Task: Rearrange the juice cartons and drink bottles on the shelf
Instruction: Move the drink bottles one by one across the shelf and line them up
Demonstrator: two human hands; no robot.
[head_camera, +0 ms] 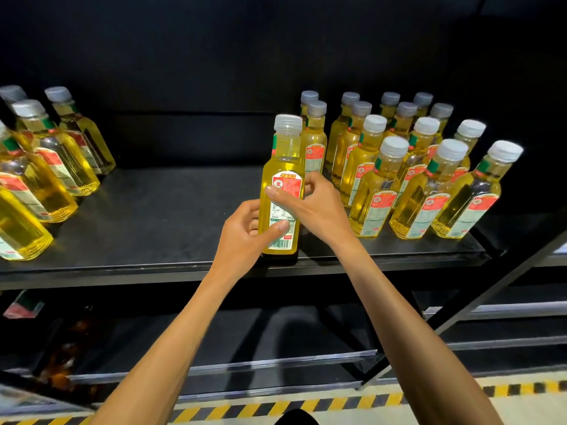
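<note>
Gripped in both hands: a clear plastic bottle of yellow drink with a white cap (282,167), left hand (245,231) pinching low on the label, right hand (310,204) curled round higher up, likely to square the label forward. Stands upright at the front edge of the black shelf (153,216), just left of the block of matching bottles (408,179), seemingly to extend that block.

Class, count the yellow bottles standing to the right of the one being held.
14: a column of two right beside the held bottle, then three columns of four running front to back toward the shelf's right end. Some could hide behind.
</note>
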